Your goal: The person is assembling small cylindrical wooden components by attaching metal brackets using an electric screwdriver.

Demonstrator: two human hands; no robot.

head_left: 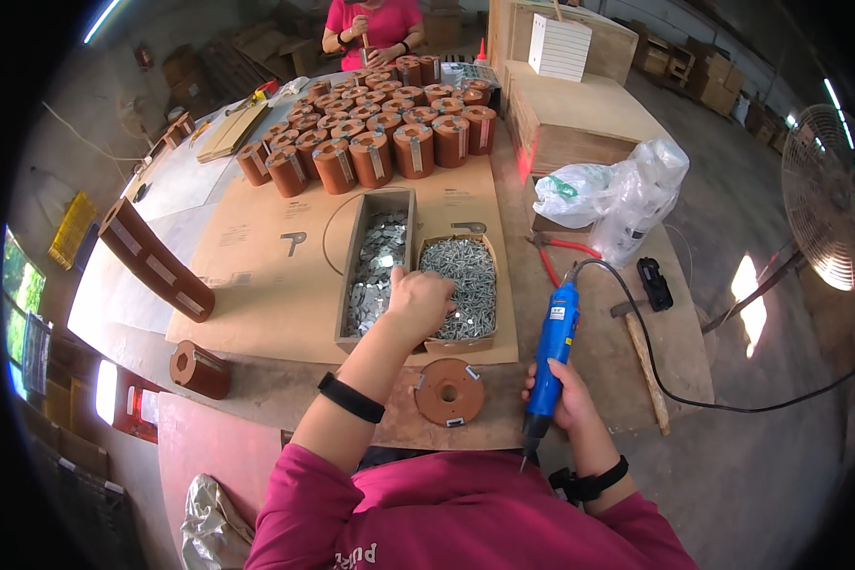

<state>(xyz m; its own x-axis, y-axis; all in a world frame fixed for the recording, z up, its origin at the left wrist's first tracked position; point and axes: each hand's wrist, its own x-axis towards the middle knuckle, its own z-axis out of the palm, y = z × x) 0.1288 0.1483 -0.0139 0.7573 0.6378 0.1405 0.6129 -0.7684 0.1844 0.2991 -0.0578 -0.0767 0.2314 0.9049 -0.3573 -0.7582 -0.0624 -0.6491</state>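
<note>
Brown cylinder [449, 410] is sitting end-up near the close edge of the tabletop [290, 389], in front of the person, its round hole facing upward. Small metal pieces are showing at three places around its rim; whether screws are fixing them is too small to tell. Just to its right, the right hand [570, 394] is holding a blue electric screwdriver [555, 332], its fingers wrapping the body and its bit pointing down.

A little farther out, the left hand [421, 299] is hanging over two boxes standing side by side, its fingers bending toward the screws [461, 266] in the right-hand cardboard box [490, 249]. Their tips are partly hidden, so I cannot tell whether they are gripping anything. Flat metal plates [375, 271] are filling much of the long grey box [407, 211].

Beyond, a crowd of similar cylinders [370, 157] is standing together, many showing metal strips down their sides; those are looking further along than the near one, which is probably awaiting more fastening. Behind them, a co-worker [380, 24] in a pink shirt is holding a stick-like tool.
</note>
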